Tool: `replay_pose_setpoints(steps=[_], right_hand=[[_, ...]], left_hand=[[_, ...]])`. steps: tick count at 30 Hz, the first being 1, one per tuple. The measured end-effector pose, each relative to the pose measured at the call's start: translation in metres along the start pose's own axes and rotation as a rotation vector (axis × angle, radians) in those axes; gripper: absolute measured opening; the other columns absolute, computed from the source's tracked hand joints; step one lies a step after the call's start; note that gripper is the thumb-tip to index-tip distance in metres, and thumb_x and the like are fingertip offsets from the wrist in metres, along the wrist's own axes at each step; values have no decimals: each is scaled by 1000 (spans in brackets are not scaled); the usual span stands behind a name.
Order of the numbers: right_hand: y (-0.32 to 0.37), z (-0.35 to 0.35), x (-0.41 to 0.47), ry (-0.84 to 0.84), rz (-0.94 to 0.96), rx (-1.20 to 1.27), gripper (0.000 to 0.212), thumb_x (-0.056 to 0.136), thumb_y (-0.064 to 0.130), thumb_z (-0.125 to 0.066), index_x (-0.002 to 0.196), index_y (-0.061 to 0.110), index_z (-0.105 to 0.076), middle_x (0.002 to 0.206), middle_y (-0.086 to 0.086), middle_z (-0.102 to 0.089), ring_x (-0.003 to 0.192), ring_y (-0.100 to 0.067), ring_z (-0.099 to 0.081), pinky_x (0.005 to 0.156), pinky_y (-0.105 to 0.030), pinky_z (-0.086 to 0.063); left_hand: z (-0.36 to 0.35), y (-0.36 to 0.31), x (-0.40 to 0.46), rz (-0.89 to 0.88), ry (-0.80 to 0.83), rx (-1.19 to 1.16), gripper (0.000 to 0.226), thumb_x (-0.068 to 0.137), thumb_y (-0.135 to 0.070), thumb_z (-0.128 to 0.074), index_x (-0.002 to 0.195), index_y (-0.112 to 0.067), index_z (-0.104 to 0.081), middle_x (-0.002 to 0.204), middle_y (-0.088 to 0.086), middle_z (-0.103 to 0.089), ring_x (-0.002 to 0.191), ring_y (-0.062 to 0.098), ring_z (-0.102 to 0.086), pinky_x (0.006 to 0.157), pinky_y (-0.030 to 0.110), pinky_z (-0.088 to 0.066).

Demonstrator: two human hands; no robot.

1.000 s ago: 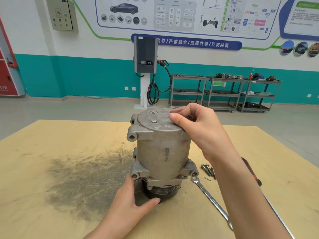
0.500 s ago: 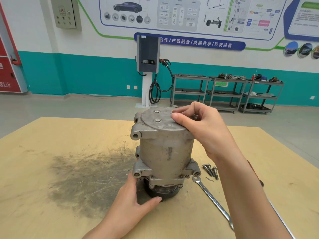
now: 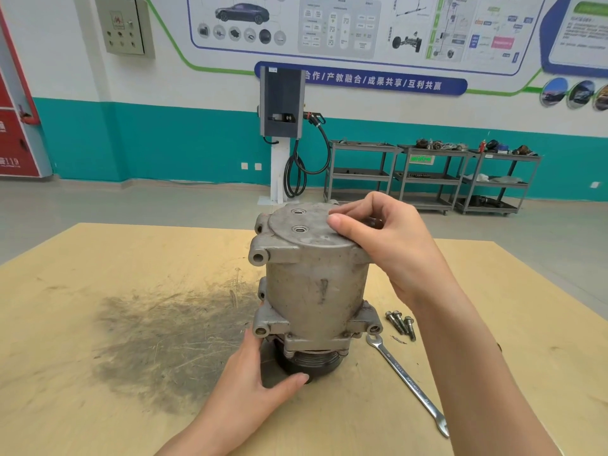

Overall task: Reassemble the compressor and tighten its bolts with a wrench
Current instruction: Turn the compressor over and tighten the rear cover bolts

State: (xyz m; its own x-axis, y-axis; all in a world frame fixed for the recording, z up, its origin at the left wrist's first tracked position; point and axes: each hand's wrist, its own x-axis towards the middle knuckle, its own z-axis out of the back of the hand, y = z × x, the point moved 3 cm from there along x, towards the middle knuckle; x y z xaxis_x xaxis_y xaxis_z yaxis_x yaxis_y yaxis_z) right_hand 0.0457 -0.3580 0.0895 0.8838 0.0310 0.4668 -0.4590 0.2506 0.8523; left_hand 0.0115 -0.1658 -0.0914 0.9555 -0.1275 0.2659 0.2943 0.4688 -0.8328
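Note:
The grey compressor (image 3: 312, 284) stands upright on its black pulley in the middle of the wooden table (image 3: 131, 258). My left hand (image 3: 256, 383) grips its base, thumb at the front of the pulley and fingers behind the lower flange. My right hand (image 3: 394, 245) rests on the right rim of the top cover, its fingertips pinching a small dark bolt (image 3: 375, 222) that is mostly hidden. Three loose bolts (image 3: 401, 322) lie on the table right of the base. A long silver wrench (image 3: 408, 380) lies beside them, pointing toward the near right.
A dark, scratched stain (image 3: 171, 337) covers the table left of the compressor. Beyond the table's far edge are open floor, a charging post (image 3: 281, 126) and metal shelf carts (image 3: 427, 176) against the teal wall.
My right fingers have shifted slightly at the cover's rim. The left hand and the compressor stay where they were. The view has moved a little.

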Motion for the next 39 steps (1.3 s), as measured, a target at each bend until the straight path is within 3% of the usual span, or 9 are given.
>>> replay_pose_setpoints(steps=[5,9,12,18,21,23,30,36,39], right_hand=[[0,7,-2,179,-44,101,15,93,15,-62,96,23,-75,98,10,-75,95,-1,-66,76,-14,-48],[0,1,-2,50,-69,99,3,84,20,-74,84,17,-73,93,9,-75,90,-7,-67,78,-25,-52],[-2,-1,-2,-27,-58,68,14,77,27,-79,81,17,-70,88,10,-74,84,-7,-66,75,-26,-55],[0,6,-4,158,-73,144,15,93,14,-62,95,19,-76,97,6,-76,92,-3,-66,76,-16,-49],[1,3,-3,73,-79,146,4,84,14,-73,82,17,-72,95,3,-76,91,-11,-67,80,-26,-52],[0,2,-2,-8,-52,125,13,78,16,-79,75,17,-67,90,3,-75,87,-11,-68,79,-27,-56],[0,9,-4,172,-69,162,16,92,11,-64,94,21,-76,98,4,-76,94,-5,-66,73,-15,-48],[0,2,-1,2,-56,88,10,79,17,-79,77,17,-69,90,7,-75,83,-5,-67,76,-24,-53],[0,2,-1,20,-53,95,6,81,20,-77,85,19,-72,89,8,-74,85,-5,-66,74,-20,-53]], left_hand=[[0,0,-1,1,-1,10,81,62,-72,-66,131,-44,-36,121,-38,-54,115,-17,-48,90,1,-35],[0,0,0,0,-3,10,81,61,-71,-67,130,-45,-35,120,-42,-52,115,-18,-48,89,0,-35],[0,0,0,-5,-4,5,81,61,-70,-68,131,-45,-35,121,-42,-52,115,-18,-48,88,-1,-35],[0,-2,0,-31,-16,17,79,62,-69,-68,130,-45,-36,121,-49,-46,115,-21,-46,87,-5,-31],[1,-2,0,-45,-19,30,79,63,-70,-67,131,-50,-32,122,-54,-41,116,-26,-40,86,-7,-28],[1,-3,0,-54,-20,34,79,64,-69,-67,131,-51,-31,123,-55,-38,116,-27,-38,86,-8,-27],[1,-4,1,-69,-24,33,77,64,-66,-69,130,-51,-31,121,-57,-37,115,-30,-37,85,-8,-26],[1,-5,1,-63,-19,24,82,62,-71,-67,131,-51,-29,122,-55,-38,116,-26,-40,87,-7,-28],[1,-5,1,-59,-17,23,82,61,-72,-66,131,-52,-29,122,-56,-38,116,-26,-40,87,-7,-28]])
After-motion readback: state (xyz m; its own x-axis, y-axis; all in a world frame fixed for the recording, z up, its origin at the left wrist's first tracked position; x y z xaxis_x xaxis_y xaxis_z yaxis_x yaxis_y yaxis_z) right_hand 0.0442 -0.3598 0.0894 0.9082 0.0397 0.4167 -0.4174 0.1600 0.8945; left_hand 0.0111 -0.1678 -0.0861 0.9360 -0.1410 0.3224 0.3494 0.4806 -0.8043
